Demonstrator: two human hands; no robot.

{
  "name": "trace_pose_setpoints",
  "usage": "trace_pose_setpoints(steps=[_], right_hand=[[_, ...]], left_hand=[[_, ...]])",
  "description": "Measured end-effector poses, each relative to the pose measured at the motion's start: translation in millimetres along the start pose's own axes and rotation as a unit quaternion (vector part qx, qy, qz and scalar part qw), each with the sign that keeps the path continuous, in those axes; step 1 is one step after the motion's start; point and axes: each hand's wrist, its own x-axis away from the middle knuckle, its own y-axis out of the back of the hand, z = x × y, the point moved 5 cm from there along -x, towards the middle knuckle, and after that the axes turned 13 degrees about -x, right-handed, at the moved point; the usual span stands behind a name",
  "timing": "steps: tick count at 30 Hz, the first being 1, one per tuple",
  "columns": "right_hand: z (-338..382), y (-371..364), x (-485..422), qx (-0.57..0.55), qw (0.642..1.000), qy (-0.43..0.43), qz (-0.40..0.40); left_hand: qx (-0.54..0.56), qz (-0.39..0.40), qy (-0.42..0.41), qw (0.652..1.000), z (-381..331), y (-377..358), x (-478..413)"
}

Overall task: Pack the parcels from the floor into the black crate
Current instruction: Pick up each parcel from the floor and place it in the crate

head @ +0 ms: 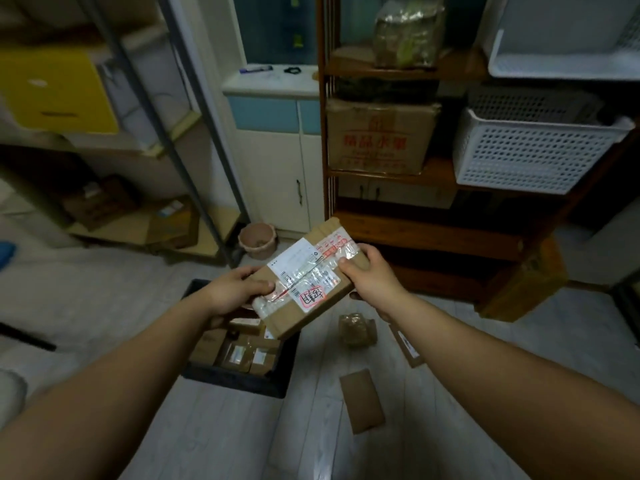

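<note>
Gripping a taped cardboard parcel (306,277) between left hand (239,289) and right hand (369,277), above the black crate (239,377), seemingly part-filled with boxes

Matt cardboard parcel (306,282) (glossy tape across), black plastic crate (239,379).

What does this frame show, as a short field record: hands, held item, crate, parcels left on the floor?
left hand: grips the near-left end of the held parcel
right hand: grips its far-right end
held parcel: flat brown box, taped and labelled, tilted, in the air above the crate
crate: black, on the floor, several small parcels already inside
floor parcels: wrapped bundle, flat envelope, flat box partly hidden by the right forearm
task state: not finished
</note>
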Motion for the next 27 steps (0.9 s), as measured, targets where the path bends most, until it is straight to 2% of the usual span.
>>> trace_pose_setpoints(steps=[3,6,9,13,18,22,27], right_hand=[[3.3,-32.3,7.4,0.022,0.999,0.002,-0.03],[2.2,-97.8,17.6,0.071,0.996,0.041,0.034],[-2.4,-176.9,21.0,0.065,0.99,0.088,0.088],[-7.2,-250.7,18.3,0.092,0.987,0.111,0.071],[-14.4,-296.5,21.4,0.188,0.971,0.14,0.048],[-16.1,-322.5,-4.8,0.301,0.943,0.109,0.088],[-15.2,-346.8,-61.4,0.394,0.914,0.066,0.066]], left_hand=[[0.055,-0.025,-0.011,0.998,4.3,25.4,12.4],[0.077,-0.047,-0.014,0.996,17.3,54.9,20.9],[0.046,-0.028,0.004,0.999,41.4,94.5,26.7],[-0.006,-0.008,0.018,1.0,78.4,160.1,31.2],[-0.012,-0.016,0.014,1.0,101.9,206.7,22.7],[0.014,0.034,0.016,0.999,98.2,221.6,-5.1],[-0.004,0.051,0.019,0.998,90.5,244.1,-49.0]])
